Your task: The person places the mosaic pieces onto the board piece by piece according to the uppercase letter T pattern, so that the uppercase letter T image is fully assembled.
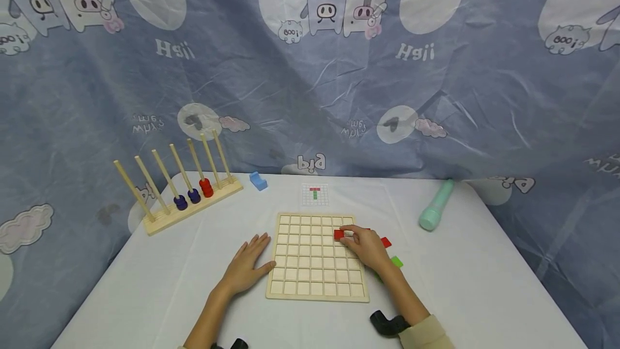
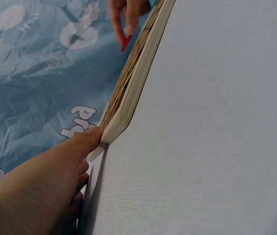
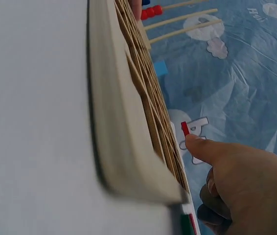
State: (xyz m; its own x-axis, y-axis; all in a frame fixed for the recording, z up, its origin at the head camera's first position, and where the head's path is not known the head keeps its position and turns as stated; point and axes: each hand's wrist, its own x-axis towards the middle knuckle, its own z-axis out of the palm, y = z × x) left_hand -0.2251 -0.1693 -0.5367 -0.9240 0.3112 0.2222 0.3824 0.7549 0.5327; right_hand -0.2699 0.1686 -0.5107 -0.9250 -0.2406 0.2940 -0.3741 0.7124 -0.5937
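Observation:
A wooden grid board (image 1: 310, 258) with square compartments lies flat in the middle of the table. My right hand (image 1: 366, 248) pinches a red square tile (image 1: 339, 235) above the upper right part of the grid; the right wrist view shows the tile (image 3: 185, 129) edge-on at the thumb tip. My left hand (image 1: 246, 269) lies with fingers spread on the table, its thumb touching the board's left edge, as the left wrist view also shows at the board's corner (image 2: 110, 134). Another red tile (image 1: 386, 242) and a green tile (image 1: 397, 262) lie beside the right forearm, partly hidden.
Behind the board lies a pattern card (image 1: 315, 195) with red and green squares. A wooden peg stand (image 1: 194, 206) with beads is at the left, near a small blue piece (image 1: 259, 181). A mint-green microphone-shaped object (image 1: 436, 204) lies at the right. Patterned cloth hangs behind.

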